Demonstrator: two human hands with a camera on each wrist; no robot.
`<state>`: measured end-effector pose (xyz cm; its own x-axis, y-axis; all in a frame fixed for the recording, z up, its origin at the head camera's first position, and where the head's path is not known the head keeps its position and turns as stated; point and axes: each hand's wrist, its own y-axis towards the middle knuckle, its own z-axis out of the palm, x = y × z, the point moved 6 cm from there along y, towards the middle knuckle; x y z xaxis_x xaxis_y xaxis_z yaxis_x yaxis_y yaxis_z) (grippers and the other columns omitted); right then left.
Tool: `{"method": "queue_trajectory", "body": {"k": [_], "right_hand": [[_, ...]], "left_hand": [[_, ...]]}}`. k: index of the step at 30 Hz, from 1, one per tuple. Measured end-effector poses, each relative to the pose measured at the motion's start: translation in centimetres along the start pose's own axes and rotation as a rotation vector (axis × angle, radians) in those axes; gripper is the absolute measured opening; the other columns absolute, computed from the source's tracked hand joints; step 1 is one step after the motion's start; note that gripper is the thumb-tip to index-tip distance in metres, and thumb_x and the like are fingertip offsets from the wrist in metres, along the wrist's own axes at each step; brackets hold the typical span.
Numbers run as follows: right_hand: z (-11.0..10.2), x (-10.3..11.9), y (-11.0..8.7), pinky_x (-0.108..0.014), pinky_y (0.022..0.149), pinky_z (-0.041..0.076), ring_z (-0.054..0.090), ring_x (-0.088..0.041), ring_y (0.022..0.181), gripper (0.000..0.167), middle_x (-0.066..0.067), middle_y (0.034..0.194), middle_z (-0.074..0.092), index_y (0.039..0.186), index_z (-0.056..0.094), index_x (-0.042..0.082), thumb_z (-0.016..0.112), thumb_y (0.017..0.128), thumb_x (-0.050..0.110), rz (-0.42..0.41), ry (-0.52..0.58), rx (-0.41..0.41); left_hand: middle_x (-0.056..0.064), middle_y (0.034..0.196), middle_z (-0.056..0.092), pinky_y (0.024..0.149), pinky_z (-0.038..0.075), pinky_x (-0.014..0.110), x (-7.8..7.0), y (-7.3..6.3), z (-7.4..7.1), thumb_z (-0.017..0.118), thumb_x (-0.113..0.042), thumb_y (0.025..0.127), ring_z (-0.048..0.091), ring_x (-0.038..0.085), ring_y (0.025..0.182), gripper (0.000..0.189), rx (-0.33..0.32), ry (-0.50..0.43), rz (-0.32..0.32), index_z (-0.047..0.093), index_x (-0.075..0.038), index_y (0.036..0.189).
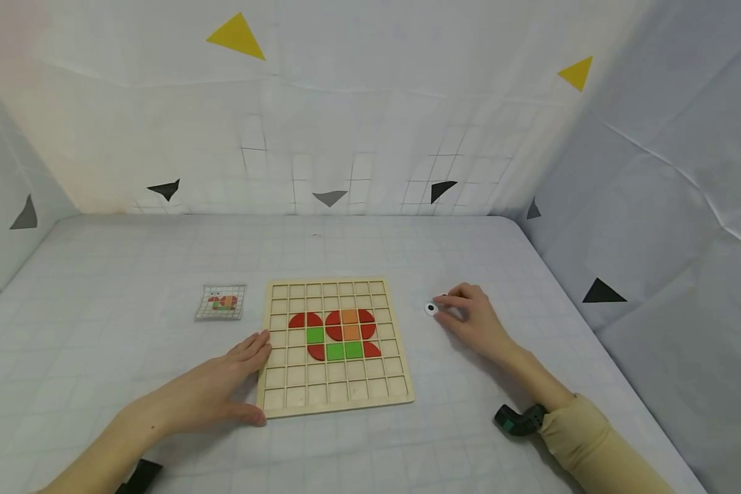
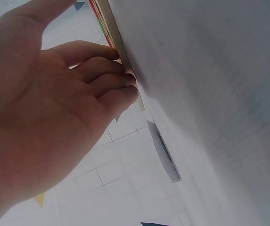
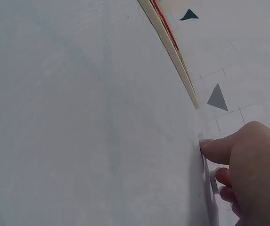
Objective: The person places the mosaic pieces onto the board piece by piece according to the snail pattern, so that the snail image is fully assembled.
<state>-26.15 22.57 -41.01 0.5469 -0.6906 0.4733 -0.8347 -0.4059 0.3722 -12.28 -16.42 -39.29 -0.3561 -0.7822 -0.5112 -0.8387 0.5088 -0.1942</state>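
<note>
A wooden grid board (image 1: 333, 406) lies on the table with red curved pieces (image 1: 316, 351), green squares (image 1: 344, 350) and orange squares (image 1: 350, 324) in its cells. My left hand (image 1: 222, 377) rests against the board's left edge, fingers extended, thumb near the lower left corner. Right of the board, my right hand (image 1: 472, 322) pinches a round white eye piece (image 1: 431, 309) with a black centre between thumb and forefinger, at table level. Another small white piece (image 3: 213, 181) shows by the curled fingers in the right wrist view; the hand mostly hides it.
A small printed card (image 1: 221, 302) with a coloured grid picture lies beyond the left hand, left of the board. White cloth covers the table (image 1: 160, 261) and rises as walls behind and at the sides, bearing yellow, grey and black triangles.
</note>
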Motion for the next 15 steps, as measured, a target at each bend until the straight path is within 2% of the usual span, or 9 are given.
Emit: {"method": "queue_trajectory", "body": {"k": [8,15], "right_hand": [[0.6,0.9,0.9,-0.039,0.080,0.031,0.043,-0.023,0.086,0.021,-0.008,0.093,0.059,0.103,0.078,0.003,0.081,0.083,0.009,-0.068,-0.023,-0.011],[1.1,1.2,1.4,-0.038,0.082,0.030,0.043,-0.021,0.088,0.019,-0.007,0.091,0.059,0.099,0.077,0.002,0.081,0.083,0.012,-0.044,-0.016,-0.022]], "left_hand": [[0.020,0.165,0.016,0.116,0.027,0.060,0.0,0.0,0.0,0.074,-0.060,0.078,0.017,0.042,0.151,0.109,0.002,0.003,0.001,0.030,0.005,0.154],[0.019,0.166,0.016,0.116,0.027,0.060,0.0,-0.1,-0.1,0.073,-0.061,0.077,0.017,0.041,0.152,0.109,0.000,0.001,-0.002,0.030,0.003,0.154]]}}
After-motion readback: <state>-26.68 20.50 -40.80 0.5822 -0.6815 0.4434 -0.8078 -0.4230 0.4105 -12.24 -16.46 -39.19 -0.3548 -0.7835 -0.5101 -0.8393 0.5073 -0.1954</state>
